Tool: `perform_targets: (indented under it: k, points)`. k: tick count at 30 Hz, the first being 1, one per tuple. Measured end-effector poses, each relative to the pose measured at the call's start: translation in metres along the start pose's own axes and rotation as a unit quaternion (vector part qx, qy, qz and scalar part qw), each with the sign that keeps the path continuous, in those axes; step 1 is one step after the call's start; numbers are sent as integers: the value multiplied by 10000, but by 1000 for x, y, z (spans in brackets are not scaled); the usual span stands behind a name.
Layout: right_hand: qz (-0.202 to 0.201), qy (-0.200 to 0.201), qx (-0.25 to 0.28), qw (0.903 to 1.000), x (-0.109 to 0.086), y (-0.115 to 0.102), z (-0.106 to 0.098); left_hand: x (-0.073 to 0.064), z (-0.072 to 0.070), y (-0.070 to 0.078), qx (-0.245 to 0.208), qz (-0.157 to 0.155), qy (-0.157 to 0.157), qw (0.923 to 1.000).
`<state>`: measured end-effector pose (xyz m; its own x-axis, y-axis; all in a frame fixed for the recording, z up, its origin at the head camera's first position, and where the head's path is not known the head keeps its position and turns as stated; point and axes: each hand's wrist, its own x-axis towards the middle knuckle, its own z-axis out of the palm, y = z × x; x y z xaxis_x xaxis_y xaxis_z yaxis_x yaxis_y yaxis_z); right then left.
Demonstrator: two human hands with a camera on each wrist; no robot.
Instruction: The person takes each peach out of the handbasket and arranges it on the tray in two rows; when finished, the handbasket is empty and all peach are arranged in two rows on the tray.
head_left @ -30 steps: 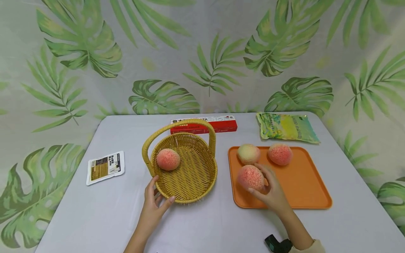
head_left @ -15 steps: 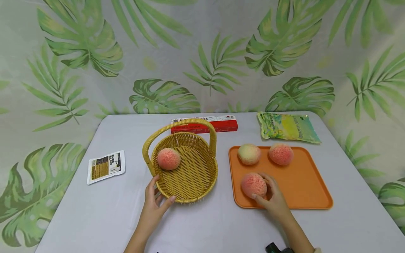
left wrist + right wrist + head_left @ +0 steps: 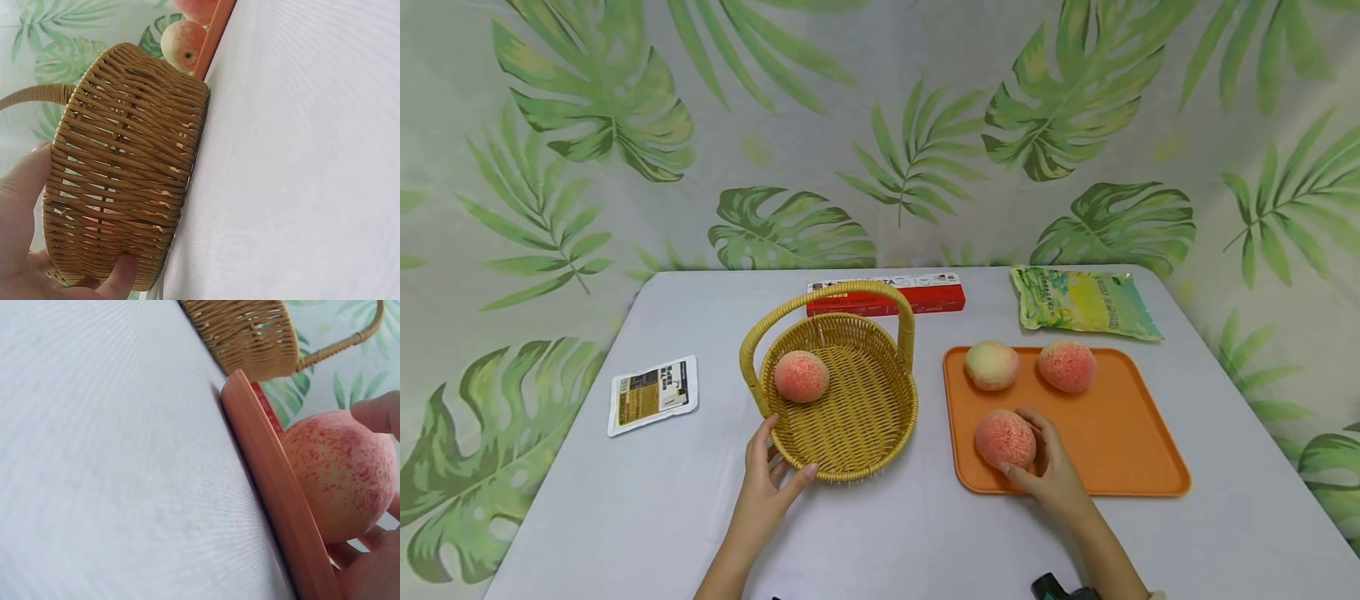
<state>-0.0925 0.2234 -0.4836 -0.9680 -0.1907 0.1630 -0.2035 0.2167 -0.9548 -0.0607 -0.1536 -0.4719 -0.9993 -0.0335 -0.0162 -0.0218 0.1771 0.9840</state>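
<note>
Head view: a reddish peach (image 3: 1004, 437) is being gripped by the right hand (image 3: 1056, 479) at the front left of the orange tray (image 3: 1120, 433), thumb on the near side, fingers curled round the far side. A second ago it was being held farther back, overlapping the pale peach (image 3: 992, 365); now it's being kept closer to the front edge, and hardly any shift is showing over the last half second. So it's probably being settled on the tray, not carried off, though that's a guess. The pale one and another red peach (image 3: 1067, 367) are being left alone along the back.

Left of the tray, the basket (image 3: 850, 446) is being gripped by the left hand (image 3: 763, 492), thumb at the front rim, fingers round the outside. No change there. One more peach (image 3: 802, 377) is being kept inside, toward the left.

Farther out, the red box (image 3: 925, 298) is being partly covered by the basket's handle.

Hard to make out: in the right wrist view the peach's underside is being blocked by the tray's rim, so contact with the tray can't be told. Both hands are being cut off in their wrist views, and the black gadget (image 3: 1051, 586) by the right wrist is being cropped too.
</note>
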Motion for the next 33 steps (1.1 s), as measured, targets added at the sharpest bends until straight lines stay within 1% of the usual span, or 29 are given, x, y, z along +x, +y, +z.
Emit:
perform_targets:
  k: [2,5,8,9,12,16,18,22,23,24,26,29,30,33]
  points:
    - [17,37,19,10000,0,-3,0,0,0,0,7,3,-4,10000]
    - [48,191,-149,9997,2,-13,0,0,1,1,69,73,4,9999]
    - [-45,364,-312,9988,3,-25,0,-1,1,2,125,185,26,9997]
    - [-147,402,-326,9985,4,-30,1,-1,2,2,137,221,32,9997]
    - [-758,364,-259,9961,9,-45,3,-1,2,2,148,263,51,9995]
    - [-1587,59,-242,9870,21,-70,13,-1,1,1,159,242,57,9996]
    - [-1831,-149,-303,9825,28,-83,22,0,1,1,180,223,52,9996]
    - [-2173,-573,-451,9734,44,-102,43,0,1,3,152,151,26,9998]
    - [-2267,-683,-444,9706,48,-109,50,0,1,6,136,123,13,9998]
    - [-2335,-772,-437,9683,52,-116,56,0,1,6,116,94,-4,9999]
    - [-2386,-974,-417,9653,58,-128,69,-1,1,7,108,70,-10,9999]
    - [-2249,-1210,-455,9658,67,-143,88,-2,1,8,131,99,1,9999]
    - [-2152,-1275,-474,9670,72,-142,94,-1,1,5,138,124,9,9998]
    - [-1922,-1459,-480,9693,86,-135,113,-2,0,4,156,197,19,9997]
